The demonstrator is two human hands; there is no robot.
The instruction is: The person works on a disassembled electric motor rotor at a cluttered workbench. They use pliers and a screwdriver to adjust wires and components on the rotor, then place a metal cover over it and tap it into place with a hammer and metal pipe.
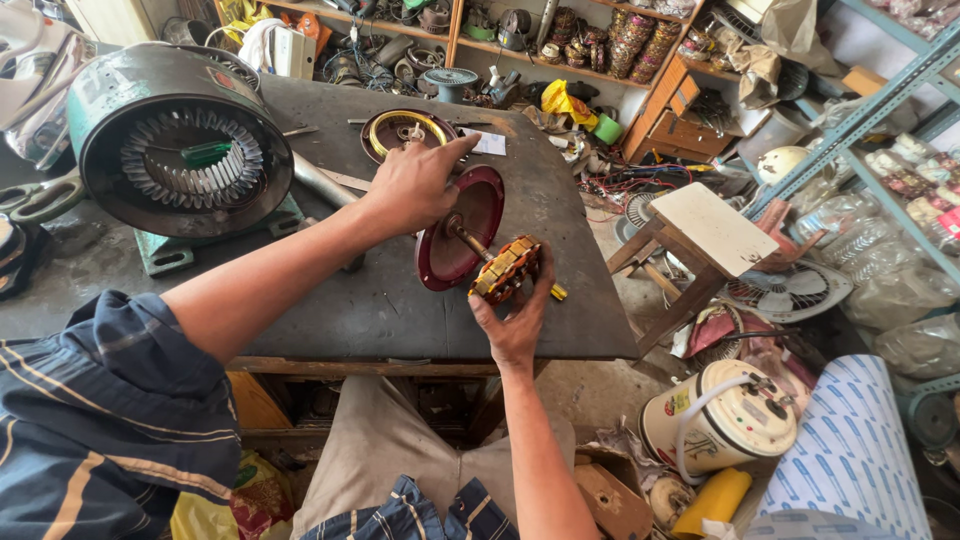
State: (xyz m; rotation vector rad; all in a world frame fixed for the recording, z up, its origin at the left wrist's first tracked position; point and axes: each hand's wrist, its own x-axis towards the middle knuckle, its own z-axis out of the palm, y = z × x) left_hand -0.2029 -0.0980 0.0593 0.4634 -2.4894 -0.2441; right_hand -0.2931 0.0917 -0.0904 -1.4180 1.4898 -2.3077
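Note:
My left hand (415,183) rests on the upper rim of a dark red round motor cover (450,250), which stands tilted on the dark workbench (380,300). A metal shaft runs from the cover's centre to a copper-wound stator (505,268). My right hand (518,318) grips that stator from below, near the bench's front right edge. A second round cover with a yellow ring (405,130) lies flat on the bench just beyond my left hand.
A large green motor housing (175,140) with a screwdriver inside sits at the bench's left. Cluttered shelves (560,45) line the back. A small wooden stool (705,235), fan parts (790,290) and a white cooker (725,420) crowd the floor at the right.

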